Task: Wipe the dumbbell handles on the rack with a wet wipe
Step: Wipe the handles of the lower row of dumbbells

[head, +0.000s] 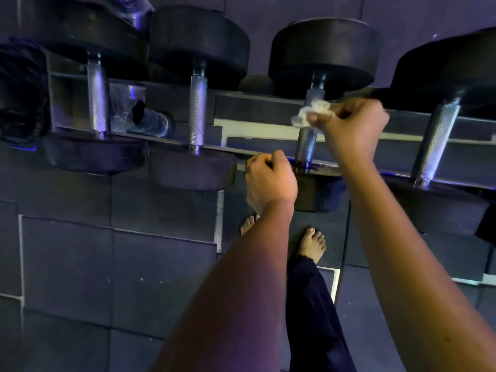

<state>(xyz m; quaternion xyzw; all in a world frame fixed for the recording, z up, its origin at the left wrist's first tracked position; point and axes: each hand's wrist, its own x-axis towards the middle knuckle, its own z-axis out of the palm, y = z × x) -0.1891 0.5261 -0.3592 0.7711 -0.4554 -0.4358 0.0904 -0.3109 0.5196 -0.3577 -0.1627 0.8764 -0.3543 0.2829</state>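
Right hand [354, 127]: raised to the rack, fingers pinched round a crumpled white wet wipe [311, 112]. The wipe lies against the upper end of the third dumbbell handle [306, 146], just below that dumbbell's far head [322, 57].

Left hand [271, 181]: lower and nearer, fingers curled over the front rail [161, 140] of the rack, just beside the near end of the same handle. It touches no wipe.

Dumbbells, four in a row, counted from the left:
- First dumbbell [98, 103]: knurled steel handle, black round heads, lying across the rails.
- Second dumbbell [198, 111]: same pattern, just beside the first, heads nearly touching.
- Third dumbbell: the one under the wipe; its near head [319, 191] shows partly between the two forearms.
- Fourth dumbbell [434, 140]: to the right of the right forearm, handle bare.

Plastic-wrapped item [139, 114]: sits inside the rack behind the front rail, between the first and second handles; what it is cannot be told.

Floor mats [80, 264]: dark square tiles below the rack.

Bare foot [312, 245] and dark trouser leg [314, 318]: on the floor between the forearms; the toes of a second foot [248, 224] show beside the left wrist.
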